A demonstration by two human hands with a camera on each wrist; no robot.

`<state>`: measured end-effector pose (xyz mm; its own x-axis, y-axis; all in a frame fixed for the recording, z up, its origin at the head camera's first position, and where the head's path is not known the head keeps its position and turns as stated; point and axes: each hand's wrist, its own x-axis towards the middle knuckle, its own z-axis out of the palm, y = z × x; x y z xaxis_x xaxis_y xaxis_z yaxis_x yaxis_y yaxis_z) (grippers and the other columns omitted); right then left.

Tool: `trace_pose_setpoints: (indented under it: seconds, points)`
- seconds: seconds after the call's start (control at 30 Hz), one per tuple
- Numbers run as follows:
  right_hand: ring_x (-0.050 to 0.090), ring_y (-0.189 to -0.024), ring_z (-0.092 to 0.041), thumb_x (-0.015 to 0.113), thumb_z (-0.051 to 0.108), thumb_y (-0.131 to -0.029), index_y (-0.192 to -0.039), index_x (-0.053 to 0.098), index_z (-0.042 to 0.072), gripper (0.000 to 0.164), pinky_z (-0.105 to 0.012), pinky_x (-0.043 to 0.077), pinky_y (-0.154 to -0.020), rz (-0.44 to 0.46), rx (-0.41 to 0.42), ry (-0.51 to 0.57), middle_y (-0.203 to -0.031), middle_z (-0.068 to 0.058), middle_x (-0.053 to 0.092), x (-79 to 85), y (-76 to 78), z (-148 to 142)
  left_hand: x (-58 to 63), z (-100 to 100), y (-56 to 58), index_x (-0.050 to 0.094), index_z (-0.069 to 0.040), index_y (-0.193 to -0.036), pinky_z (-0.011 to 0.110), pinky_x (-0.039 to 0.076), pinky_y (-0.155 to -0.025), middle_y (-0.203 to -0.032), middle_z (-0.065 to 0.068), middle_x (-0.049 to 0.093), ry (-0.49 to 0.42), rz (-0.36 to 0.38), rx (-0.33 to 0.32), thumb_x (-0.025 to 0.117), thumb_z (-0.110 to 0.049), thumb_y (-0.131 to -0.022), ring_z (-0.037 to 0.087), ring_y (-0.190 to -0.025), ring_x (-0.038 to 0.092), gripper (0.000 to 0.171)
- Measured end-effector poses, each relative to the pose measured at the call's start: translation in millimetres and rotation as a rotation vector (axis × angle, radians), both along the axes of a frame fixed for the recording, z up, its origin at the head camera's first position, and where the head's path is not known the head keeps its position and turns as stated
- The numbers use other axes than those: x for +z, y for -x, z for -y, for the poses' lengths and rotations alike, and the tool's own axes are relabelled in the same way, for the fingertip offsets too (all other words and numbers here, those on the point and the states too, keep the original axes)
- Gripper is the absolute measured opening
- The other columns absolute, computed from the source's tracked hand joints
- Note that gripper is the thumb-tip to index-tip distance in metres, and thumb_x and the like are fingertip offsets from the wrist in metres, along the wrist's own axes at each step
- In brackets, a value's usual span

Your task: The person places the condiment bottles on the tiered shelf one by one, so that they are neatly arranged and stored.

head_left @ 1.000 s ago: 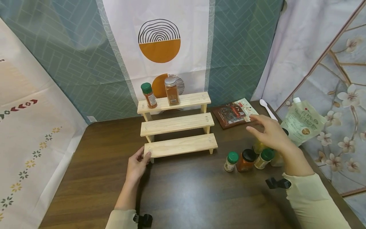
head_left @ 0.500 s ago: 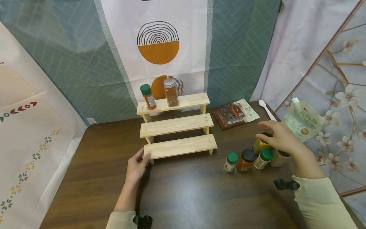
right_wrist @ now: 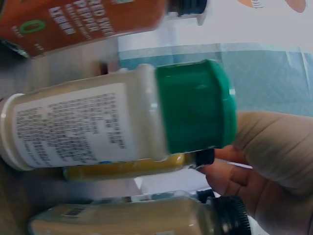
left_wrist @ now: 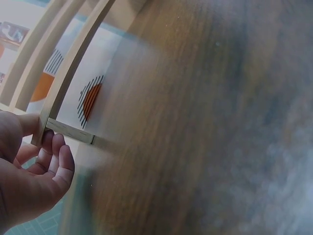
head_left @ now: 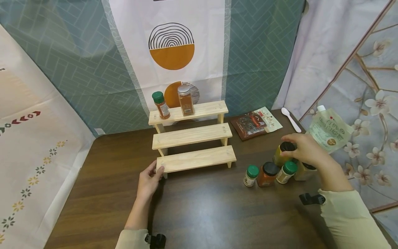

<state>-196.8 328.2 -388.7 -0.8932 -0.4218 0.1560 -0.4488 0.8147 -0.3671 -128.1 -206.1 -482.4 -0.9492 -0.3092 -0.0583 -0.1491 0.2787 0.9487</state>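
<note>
My left hand (head_left: 149, 180) pinches the left end of the lowest step of a three-tier wooden shelf (head_left: 196, 159). In the left wrist view, thumb and fingers (left_wrist: 61, 164) sit on either side of the board's end. My right hand (head_left: 306, 150) grips the black lid of a yellow spice jar (head_left: 278, 159) at the table's right. Seen from the right wrist, a green-capped shaker (right_wrist: 73, 122) partly hides that yellow jar (right_wrist: 127, 169). Around it stand a red-orange black-lidded jar (head_left: 266, 176), another green-capped shaker (head_left: 250, 176) and a pale jar (head_left: 303, 173).
On the top tier stand a green-capped bottle (head_left: 161, 107) and a silver-capped jar (head_left: 186, 100). A brown spice packet (head_left: 253, 124) and a white spoon (head_left: 291, 120) lie at the back right. A pale green spouted pouch (head_left: 331, 129) leans by the right-hand curtain.
My right hand has moved right and down from above the jars, and its fingers have closed on the yellow jar's lid. My left hand stays at the shelf's end.
</note>
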Motion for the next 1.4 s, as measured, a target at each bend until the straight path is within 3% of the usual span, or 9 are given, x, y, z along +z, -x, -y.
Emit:
trace_pose_setpoints:
  seconds: [0.33,0.5,0.83,1.1,1.4]
  points:
    - [0.068,-0.097,-0.043,0.090,0.019,-0.076,-0.121,0.065,-0.011,0.060,-0.058,0.054,-0.083,-0.013,0.039,-0.084,-0.112,-0.027,0.069,-0.8,2.8,2,0.3,0,-0.2,0.051,0.003,-0.145,0.021,0.052,-0.067,-0.092,0.012,0.063,-0.009,-0.004,-0.001,0.068,-0.015,-0.099,0.012,-0.076,0.059,0.052]
    - [0.068,-0.096,-0.043,0.091,0.023,-0.075,-0.119,0.067,-0.011,0.060,-0.058,0.054,-0.082,-0.092,0.066,-0.092,-0.109,-0.027,0.070,-5.3,3.3,5,0.1,0,-1.3,0.051,0.004,-0.145,0.022,0.052,-0.065,-0.088,0.010,0.061,-0.026,-0.004,0.005,0.068,-0.014,-0.099,0.013,-0.074,0.059,0.052]
    - [0.066,-0.102,-0.046,0.088,0.020,-0.080,-0.126,0.063,-0.011,0.060,-0.060,0.052,-0.086,-0.086,0.062,-0.026,-0.115,-0.029,0.068,-13.6,2.8,8,-0.4,1,-1.1,0.051,0.003,-0.145,0.022,0.053,-0.067,-0.090,0.011,0.062,-0.031,-0.011,-0.001,0.067,-0.015,-0.100,0.012,-0.076,0.060,0.052]
    - [0.066,-0.102,-0.046,0.087,0.016,-0.081,-0.126,0.064,-0.010,0.056,-0.060,0.053,-0.083,-0.203,0.043,0.046,-0.115,-0.028,0.068,-20.2,4.2,11,-3.0,1,-0.4,0.051,0.003,-0.145,0.021,0.053,-0.067,-0.090,0.010,0.063,-0.028,-0.008,-0.008,0.067,-0.014,-0.099,0.012,-0.075,0.060,0.052]
    - [0.066,-0.093,-0.043,0.088,0.011,-0.078,-0.128,0.063,-0.005,0.058,-0.058,0.051,-0.080,-0.308,0.006,0.191,-0.119,-0.026,0.067,-0.4,12.7,30,-1.6,0,-0.6,0.052,0.004,-0.144,0.022,0.053,-0.067,-0.088,0.011,0.063,-0.021,-0.015,0.001,0.068,-0.014,-0.099,0.013,-0.074,0.060,0.051]
